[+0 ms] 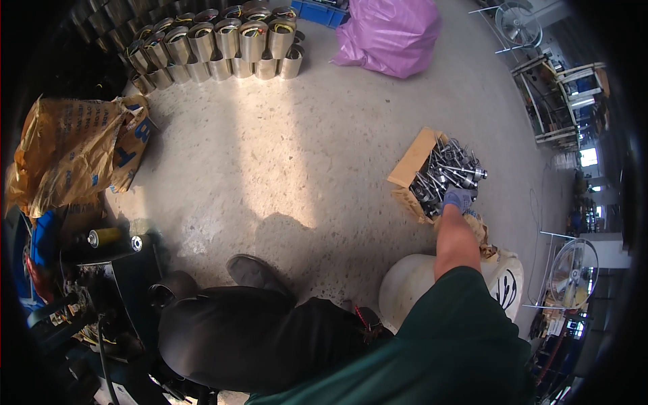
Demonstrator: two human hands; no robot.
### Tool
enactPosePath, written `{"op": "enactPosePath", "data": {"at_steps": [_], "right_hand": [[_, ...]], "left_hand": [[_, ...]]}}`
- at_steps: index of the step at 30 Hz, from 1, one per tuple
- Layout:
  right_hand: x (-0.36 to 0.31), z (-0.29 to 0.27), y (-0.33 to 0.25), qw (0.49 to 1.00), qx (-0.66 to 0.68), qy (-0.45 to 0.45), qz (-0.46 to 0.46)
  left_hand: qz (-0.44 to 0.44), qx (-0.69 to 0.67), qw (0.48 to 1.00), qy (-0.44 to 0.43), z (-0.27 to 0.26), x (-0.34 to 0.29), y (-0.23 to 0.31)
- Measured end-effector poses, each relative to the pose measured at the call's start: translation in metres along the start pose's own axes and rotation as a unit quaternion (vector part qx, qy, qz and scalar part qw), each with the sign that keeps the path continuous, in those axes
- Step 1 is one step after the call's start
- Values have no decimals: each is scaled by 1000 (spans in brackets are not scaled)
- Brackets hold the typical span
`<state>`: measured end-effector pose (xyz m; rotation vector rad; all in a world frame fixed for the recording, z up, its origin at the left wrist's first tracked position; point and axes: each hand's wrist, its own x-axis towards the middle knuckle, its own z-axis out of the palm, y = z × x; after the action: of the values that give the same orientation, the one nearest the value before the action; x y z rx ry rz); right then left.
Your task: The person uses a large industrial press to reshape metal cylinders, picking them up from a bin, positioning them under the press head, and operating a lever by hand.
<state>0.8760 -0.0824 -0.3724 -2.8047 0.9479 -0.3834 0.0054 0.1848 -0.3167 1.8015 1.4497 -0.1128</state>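
My right arm stretches out to a cardboard box (pixel 413 160) on the floor at the right. The box is heaped with metal shafts (pixel 445 169), several bearing thicker round metal parts. My right hand (pixel 459 198), in a grey-blue glove, is down at the near edge of the heap, touching or just over the shafts. Its fingers are too small and partly hidden, so whether they grip one does not show. My left hand is outside the picture.
Stacked metal cylinders (pixel 253 42) with coloured wires stand at the far left. A purple sack (pixel 388 37) lies beside a blue crate (pixel 317 12). A brown paper bag (pixel 74 148), a machine (pixel 121 283) and a spray can (pixel 104 237) are at left. A white drum (pixel 405 287) stands below my right arm.
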Motion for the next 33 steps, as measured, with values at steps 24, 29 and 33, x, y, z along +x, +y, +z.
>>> {"op": "enactPosePath", "data": {"at_steps": [24,29,33], "right_hand": [[198,41,16,987,41,-65,-138],[69,60,-3,995,85,-12,-54],[-96,130,-1,988,117,29,101]], "left_hand": [[-69,-23,997,-31,19,32,31],[-68,-55,996,17,18,-11,8],[-36,-96,994,45,31,-48,-24]]}}
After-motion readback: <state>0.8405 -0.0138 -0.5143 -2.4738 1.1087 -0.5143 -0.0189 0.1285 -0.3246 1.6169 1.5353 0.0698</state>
